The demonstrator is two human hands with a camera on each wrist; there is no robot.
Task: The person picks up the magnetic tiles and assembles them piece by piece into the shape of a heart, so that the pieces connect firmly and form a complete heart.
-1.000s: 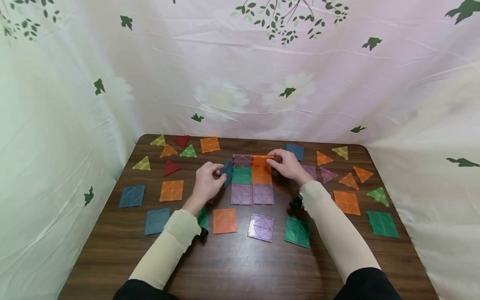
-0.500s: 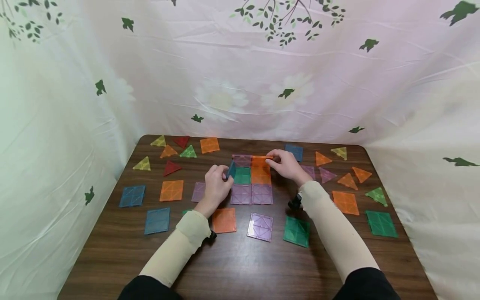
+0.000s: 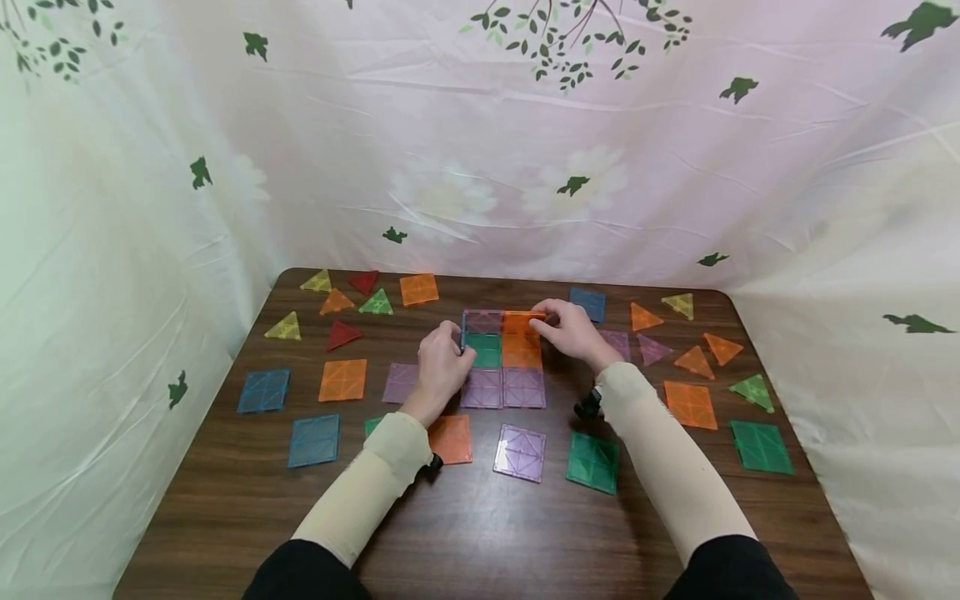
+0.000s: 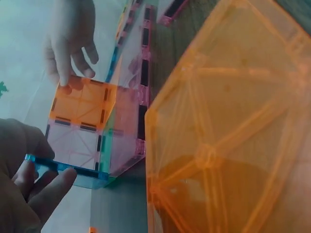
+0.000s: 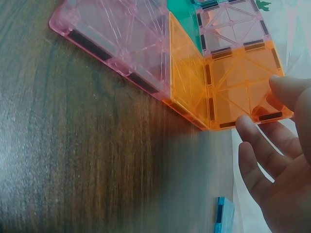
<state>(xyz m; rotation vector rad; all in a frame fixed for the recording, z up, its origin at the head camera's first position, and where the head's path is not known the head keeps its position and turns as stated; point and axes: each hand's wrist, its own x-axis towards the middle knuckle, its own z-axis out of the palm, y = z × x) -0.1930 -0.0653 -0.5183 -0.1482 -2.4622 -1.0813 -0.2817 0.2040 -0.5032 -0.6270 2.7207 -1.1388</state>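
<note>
A white cloth (image 3: 480,125) printed with green leaves and birds hangs around a dark brown wood-grain surface (image 3: 480,533), over which a person's arms extend in cream and black sleeves (image 3: 358,497). Near the middle stands a small structure of translucent plastic square tiles: a green tile (image 3: 486,351), an orange tile (image 3: 521,353) and two purple tiles (image 3: 524,388) lie flat, edge to edge, while a second orange tile (image 3: 519,322) and a third purple tile (image 3: 484,322) rise upright side by side along the far edge. The left hand (image 3: 442,368) pinches an upright translucent blue plastic square tile (image 3: 462,331) between thumb and fingers at the left of the flat green one; whether those two touch cannot be told. The right hand (image 3: 577,333) grips the upright orange tile's top right corner. Loose squares of like plastic lie about, among them a salmon-orange one (image 3: 454,437) and a pale purple one (image 3: 521,453) in front. Translucent plastic triangles sit toward both far corners, including a red one (image 3: 343,335) at left and a yellow one (image 3: 679,305) at right.
</note>
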